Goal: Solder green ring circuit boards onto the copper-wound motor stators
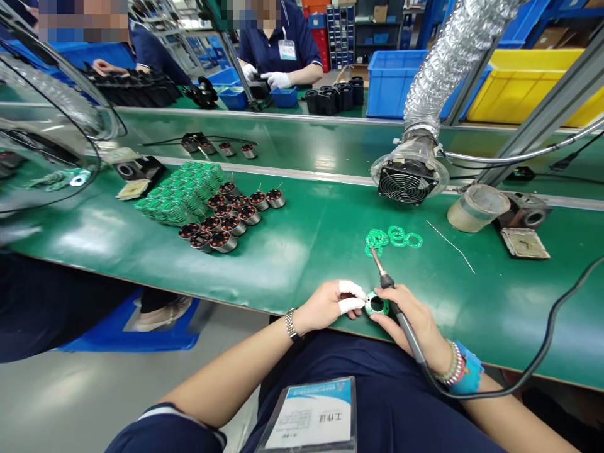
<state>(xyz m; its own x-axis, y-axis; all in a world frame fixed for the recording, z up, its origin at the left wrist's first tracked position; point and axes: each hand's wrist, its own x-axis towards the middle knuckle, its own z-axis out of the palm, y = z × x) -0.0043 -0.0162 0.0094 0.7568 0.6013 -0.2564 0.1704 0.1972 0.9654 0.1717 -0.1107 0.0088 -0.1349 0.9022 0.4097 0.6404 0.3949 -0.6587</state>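
My left hand (328,307), with white cots on two fingers, pinches a green ring-shaped circuit board (377,304) at the table's near edge. My right hand (413,321) grips a soldering iron (395,301) just beside that board, its metal tip (376,260) pointing away from me. The tip does not touch the board. Several loose green rings (394,237) lie a little beyond the tip on the green work mat (311,264). A thin solder wire (450,246) lies to their right.
Rows of copper-wound motor parts (226,214) and stacked green rings (182,192) stand to the left. A fume extractor fan (404,185) sits ahead, with a grey hose rising from it. A co-worker's gloved hand (277,80) works across the bench.
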